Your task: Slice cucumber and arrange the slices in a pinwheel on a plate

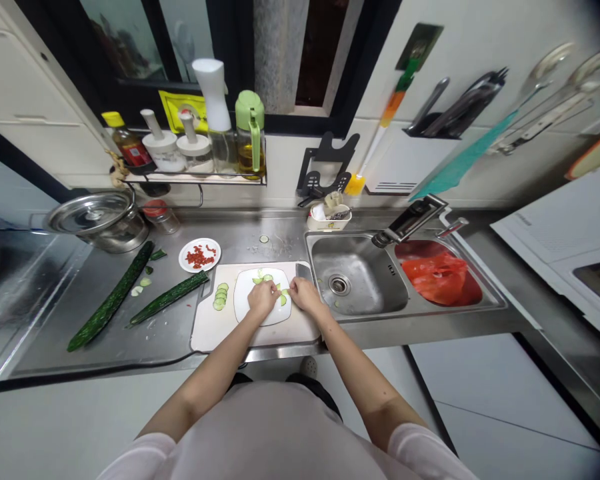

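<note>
A white plate [245, 301] lies on a pale cutting board [215, 330] on the steel counter. Green cucumber slices [261, 275] lie on the plate, and a short stack of slices [221, 297] sits on the board to its left. My left hand [261, 298] rests over the plate, fingers curled on a cucumber slice. My right hand [303, 294] is at the plate's right edge, fingers pinched together; what they hold is too small to name. A knife blade [304, 271] lies on the board just behind my right hand.
Two long cucumbers [111, 300] [170, 297] lie left of the board. A small dish of red chilli [199, 255] sits behind it, a lidded steel pot [100, 219] at far left. The sink [355, 277] is right of the board, with a red basin [437, 277].
</note>
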Demonstrator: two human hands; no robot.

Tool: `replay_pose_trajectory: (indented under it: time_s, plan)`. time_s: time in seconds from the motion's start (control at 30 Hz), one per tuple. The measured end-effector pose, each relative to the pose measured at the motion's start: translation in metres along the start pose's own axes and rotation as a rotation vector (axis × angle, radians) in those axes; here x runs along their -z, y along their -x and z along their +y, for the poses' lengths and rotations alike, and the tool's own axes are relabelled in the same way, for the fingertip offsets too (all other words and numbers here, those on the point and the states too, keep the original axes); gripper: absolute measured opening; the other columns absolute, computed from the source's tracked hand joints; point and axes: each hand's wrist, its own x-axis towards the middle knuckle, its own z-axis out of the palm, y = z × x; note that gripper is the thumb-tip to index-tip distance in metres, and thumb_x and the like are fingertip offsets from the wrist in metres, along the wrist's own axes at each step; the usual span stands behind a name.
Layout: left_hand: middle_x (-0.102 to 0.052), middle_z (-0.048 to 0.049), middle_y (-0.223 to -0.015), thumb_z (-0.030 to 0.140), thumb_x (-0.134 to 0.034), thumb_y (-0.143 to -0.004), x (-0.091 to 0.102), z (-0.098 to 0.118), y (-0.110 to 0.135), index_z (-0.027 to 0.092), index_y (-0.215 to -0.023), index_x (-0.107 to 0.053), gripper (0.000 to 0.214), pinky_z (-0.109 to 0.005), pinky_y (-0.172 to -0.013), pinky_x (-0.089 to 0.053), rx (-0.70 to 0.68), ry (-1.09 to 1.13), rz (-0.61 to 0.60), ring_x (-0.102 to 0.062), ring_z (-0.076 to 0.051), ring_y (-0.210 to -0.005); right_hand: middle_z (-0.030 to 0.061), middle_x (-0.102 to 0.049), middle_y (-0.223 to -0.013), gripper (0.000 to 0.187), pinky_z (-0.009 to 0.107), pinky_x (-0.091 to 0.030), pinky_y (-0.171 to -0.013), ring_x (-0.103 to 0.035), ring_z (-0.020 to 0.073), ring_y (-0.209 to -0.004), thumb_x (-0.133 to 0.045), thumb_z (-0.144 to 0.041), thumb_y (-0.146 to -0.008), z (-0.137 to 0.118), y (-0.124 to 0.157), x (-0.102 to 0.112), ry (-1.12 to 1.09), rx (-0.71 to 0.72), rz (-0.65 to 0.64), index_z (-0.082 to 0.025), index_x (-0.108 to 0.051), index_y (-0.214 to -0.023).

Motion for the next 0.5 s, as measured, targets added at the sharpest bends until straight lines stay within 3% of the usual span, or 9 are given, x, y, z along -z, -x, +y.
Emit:
replay_pose_trajectory:
  time_s: [0.17,0.5]
  plan:
    - [-0.067,-0.0024,-0.097,0.04,-0.061,-0.084,0.0,0.0,-0.001,0.023,-0.085,-0.063,0.018,-0.027,-0.074,-0.04,-0.014,-0.015,0.007,-0.059,-0.018,-0.093,0.0063,-0.056,-0.106,0.023,0.025,-0.034,-0.074,-0.05,0.0177,-0.094,-0.059,-0.033,-0.086,-0.001,0.009,-0.011,0.003,-0.02,0.067,-0.019,-0.055,-0.104]
    - [-0.067,-0.0022,-0.099,0.041,-0.06,-0.084,-0.002,-0.001,-0.002,0.024,-0.084,-0.062,0.018,-0.027,-0.074,-0.039,-0.018,-0.034,0.014,-0.058,-0.019,-0.095,0.0063,-0.05,-0.108,0.026,0.027,-0.035,-0.073,-0.049,0.019,-0.097,-0.062,-0.033,-0.084,-0.005,0.013,-0.018,0.011,-0.058,0.044,-0.021,-0.053,-0.105]
